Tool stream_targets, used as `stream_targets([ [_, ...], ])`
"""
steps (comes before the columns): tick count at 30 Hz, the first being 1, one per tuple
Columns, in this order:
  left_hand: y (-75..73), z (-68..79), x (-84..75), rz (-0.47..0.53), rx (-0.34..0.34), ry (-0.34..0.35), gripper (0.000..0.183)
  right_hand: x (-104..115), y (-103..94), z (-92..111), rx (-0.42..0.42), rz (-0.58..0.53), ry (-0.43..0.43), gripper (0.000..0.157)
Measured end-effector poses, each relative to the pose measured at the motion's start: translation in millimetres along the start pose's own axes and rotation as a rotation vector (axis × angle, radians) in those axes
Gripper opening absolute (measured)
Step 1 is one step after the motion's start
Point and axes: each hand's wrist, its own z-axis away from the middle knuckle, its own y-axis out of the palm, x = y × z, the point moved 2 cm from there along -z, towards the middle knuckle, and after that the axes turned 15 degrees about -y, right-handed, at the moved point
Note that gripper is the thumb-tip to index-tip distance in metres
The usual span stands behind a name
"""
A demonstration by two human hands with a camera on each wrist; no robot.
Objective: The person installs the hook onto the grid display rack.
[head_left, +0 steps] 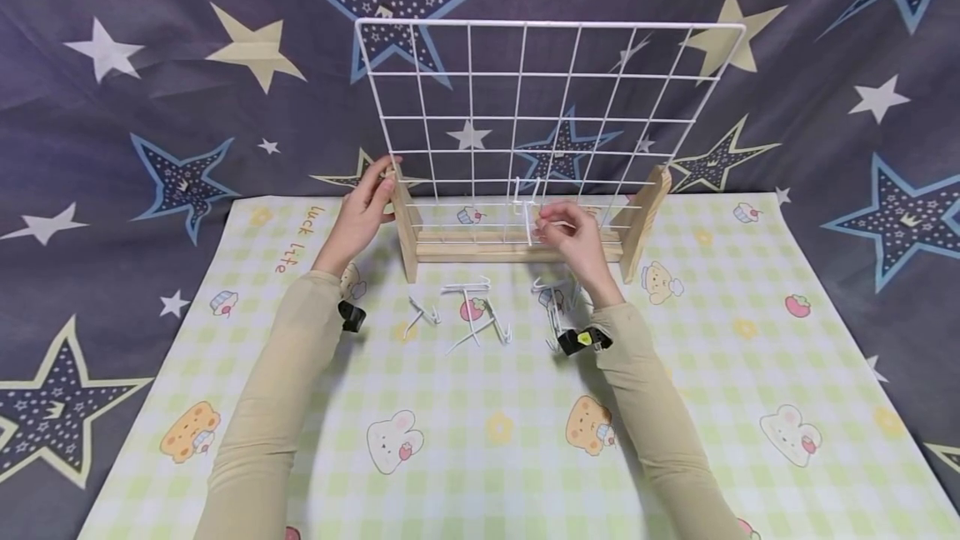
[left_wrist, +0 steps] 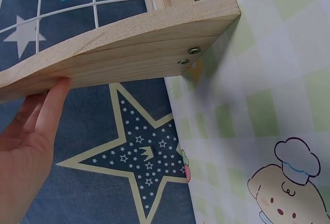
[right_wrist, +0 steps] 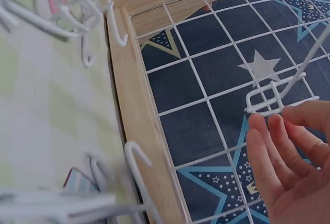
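A white wire grid panel [head_left: 522, 73] stands upright in a wooden base with two side supports. My left hand [head_left: 358, 217] holds the left wooden support [head_left: 406, 227] near its top; the left wrist view shows my thumb against the outer face of the support [left_wrist: 129, 62]. Low on the grid, right of its middle, my right hand [head_left: 573, 244] pinches a white wire hook [head_left: 528, 223]. Seen from the right wrist, the fingertips meet the looped back of the hook [right_wrist: 265, 100], which lies against the grid wires.
Several loose white hooks [head_left: 472, 315] lie on the checked tablecloth [head_left: 465, 482] before the stand. More hooks [head_left: 553, 311] lie beneath my right wrist. A dark star-patterned cloth [head_left: 180, 90] hangs behind the table.
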Motion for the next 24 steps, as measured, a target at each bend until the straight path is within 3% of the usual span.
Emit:
stream_targets([
  [9,-0.5,-0.7,1.1,0.008,0.001,-0.006,0.044,-22,-10.9,7,0.049,0.069,0.010,0.020],
  [12,-0.2,0.8,-1.8,0.019,0.006,-0.010,0.043,-16,-9.8,11,0.074,0.060,0.011,0.019],
  [17,1.0,11.5,-20.1,0.014,0.019,-0.007,0.042,0,-5.6,17,0.119,0.081,0.004,0.020],
  [24,1.8,18.3,-31.4,-0.013,0.012,-0.001,0.041,1,-1.5,24,0.185,0.089,0.007,0.020],
])
